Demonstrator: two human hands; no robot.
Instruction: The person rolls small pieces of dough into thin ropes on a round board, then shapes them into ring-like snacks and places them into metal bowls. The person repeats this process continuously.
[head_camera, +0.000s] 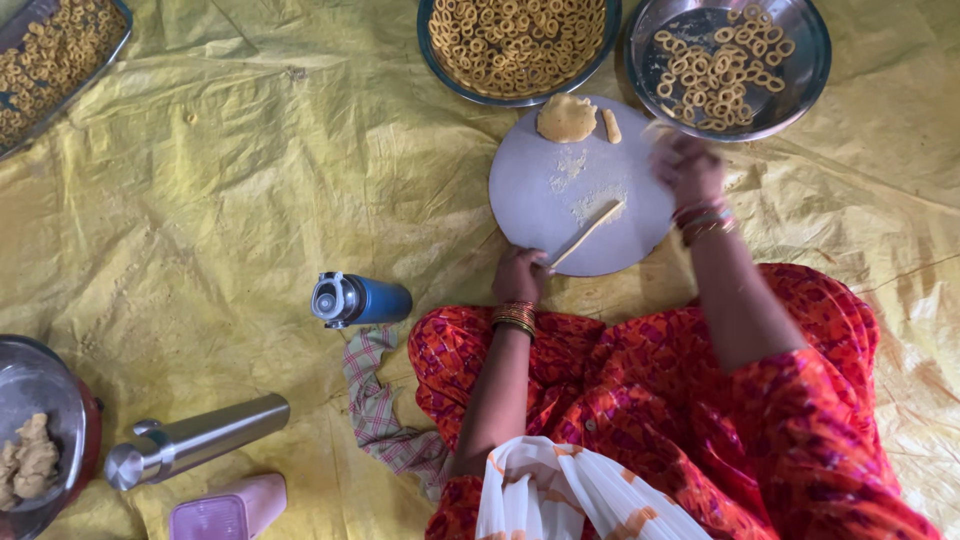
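A round grey board lies on the yellow sheet in front of me. My left hand pinches the near end of a thin rolled dough strip that stretches across the board. My right hand is blurred at the board's right edge, next to a steel bowl holding small dough rings; what it holds cannot be made out. A flattened dough lump and a short dough piece rest on the board's far side.
A dark-rimmed plate heaped with dough rings sits beyond the board; a tray of rings is far left. A blue bottle, checked cloth, steel flask, pink box and a pan with dough lie at left.
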